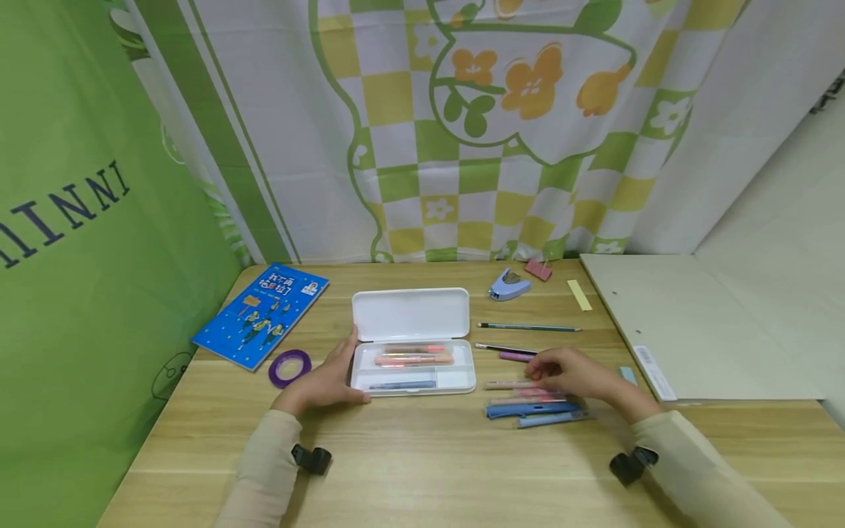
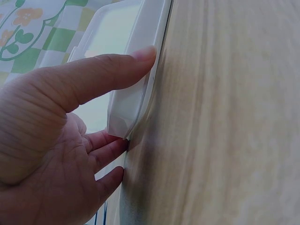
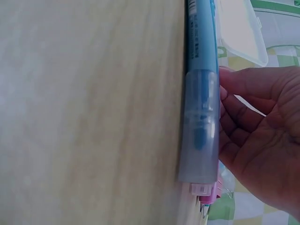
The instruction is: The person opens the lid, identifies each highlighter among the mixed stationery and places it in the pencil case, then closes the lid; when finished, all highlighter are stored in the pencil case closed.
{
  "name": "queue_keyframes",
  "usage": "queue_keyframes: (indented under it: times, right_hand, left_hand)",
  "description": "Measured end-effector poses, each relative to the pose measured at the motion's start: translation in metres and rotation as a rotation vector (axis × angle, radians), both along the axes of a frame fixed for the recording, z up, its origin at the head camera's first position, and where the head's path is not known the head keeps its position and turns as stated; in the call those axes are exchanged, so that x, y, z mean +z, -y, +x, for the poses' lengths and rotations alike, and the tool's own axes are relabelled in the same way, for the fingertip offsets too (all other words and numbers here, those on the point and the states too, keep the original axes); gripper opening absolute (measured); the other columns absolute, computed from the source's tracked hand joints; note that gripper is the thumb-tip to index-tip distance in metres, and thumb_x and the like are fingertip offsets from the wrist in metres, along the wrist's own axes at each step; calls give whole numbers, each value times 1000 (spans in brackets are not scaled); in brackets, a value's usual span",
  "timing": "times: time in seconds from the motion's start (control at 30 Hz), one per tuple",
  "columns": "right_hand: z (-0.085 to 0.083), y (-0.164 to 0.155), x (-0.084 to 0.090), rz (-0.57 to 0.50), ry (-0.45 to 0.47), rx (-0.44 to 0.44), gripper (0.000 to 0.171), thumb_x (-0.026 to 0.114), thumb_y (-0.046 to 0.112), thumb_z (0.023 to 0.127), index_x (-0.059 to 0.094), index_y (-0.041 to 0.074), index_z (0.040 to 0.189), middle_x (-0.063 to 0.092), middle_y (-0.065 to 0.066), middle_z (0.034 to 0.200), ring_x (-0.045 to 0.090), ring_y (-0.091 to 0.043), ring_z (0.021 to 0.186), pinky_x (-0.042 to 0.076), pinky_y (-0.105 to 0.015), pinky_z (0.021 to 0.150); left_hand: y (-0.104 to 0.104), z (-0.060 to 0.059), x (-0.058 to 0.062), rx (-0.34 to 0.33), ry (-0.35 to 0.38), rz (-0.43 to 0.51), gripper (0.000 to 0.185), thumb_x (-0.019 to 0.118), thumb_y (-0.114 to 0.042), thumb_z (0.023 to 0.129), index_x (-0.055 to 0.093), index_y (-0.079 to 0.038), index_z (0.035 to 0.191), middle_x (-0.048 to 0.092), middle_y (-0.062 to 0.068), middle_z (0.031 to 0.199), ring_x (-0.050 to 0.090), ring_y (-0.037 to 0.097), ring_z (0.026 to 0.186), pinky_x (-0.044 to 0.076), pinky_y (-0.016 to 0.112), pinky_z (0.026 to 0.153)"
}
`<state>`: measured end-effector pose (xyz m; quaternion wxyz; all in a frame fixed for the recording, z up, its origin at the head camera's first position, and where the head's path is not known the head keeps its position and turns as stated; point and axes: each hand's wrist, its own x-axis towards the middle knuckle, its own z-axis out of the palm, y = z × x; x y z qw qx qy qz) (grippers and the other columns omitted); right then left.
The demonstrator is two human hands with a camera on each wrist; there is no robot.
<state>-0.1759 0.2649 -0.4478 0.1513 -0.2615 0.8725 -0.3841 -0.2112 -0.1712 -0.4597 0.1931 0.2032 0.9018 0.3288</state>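
An open white pencil case (image 1: 414, 391) lies on the table with its lid (image 1: 411, 314) tilted back. Peach-coloured pens (image 1: 413, 360) fill its rear compartment, and a slim blue pen (image 1: 404, 385) lies in the front one. My left hand (image 1: 330, 375) holds the case by its left front corner, thumb (image 2: 136, 58) along the front wall, fingers at the side. To the right, my right hand (image 1: 573, 374) pinches the right end of a pale pink pen (image 1: 508, 385). A blue highlighter (image 3: 201, 93) partly hides those fingertips in the right wrist view.
Below the right hand lie a blue pen (image 1: 528, 410) and a light blue pen (image 1: 553, 419). Behind it are pencils (image 1: 528, 327), a stapler (image 1: 510, 286) and a pink binder clip (image 1: 538, 270). Purple tape (image 1: 272, 372) and a blue book (image 1: 260, 315) lie left, a white board (image 1: 700, 330) right.
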Motion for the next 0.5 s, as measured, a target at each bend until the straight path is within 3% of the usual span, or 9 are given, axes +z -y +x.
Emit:
queue_keyframes:
  times: [0.3,0.5]
  right_hand:
    - [0,0,-2,-3,-6,1,17,62,-6,85,66,-5,101,67,-10,91,60,-13,81,52,-25,68]
    - [-2,4,4,10,-30,-26,15,64,2,87,67,0,101,67,-6,94,59,-12,83,51,-25,69]
  left_hand:
    - [-2,0,1,17,24,-4,123,81,-30,74,-14,-9,150,-1,22,156,4,40,142,15,53,113]
    - [0,1,2,15,25,-17,123,80,-31,75,-15,-9,150,-2,22,156,3,40,142,15,53,113]
